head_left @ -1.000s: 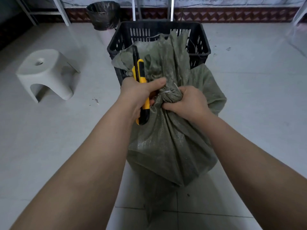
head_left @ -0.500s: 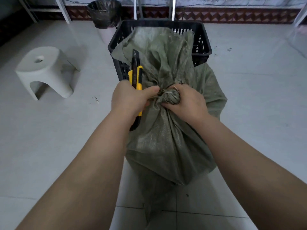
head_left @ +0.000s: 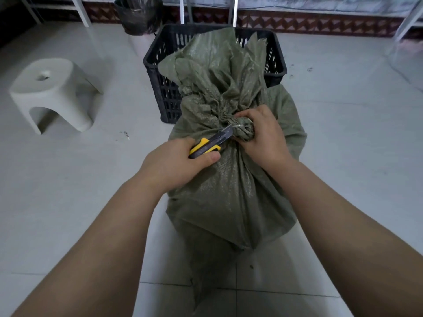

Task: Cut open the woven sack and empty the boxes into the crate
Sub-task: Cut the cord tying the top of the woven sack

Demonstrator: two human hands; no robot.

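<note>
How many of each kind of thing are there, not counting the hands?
woven sack: 1
crate: 1
knife: 1
stool: 1
bin: 1
Total: 5

olive-green woven sack (head_left: 229, 191), black slotted crate (head_left: 160, 58), yellow-and-black knife (head_left: 207, 146), white stool (head_left: 50, 92), pale grey floor tiles (head_left: 343, 110).
</note>
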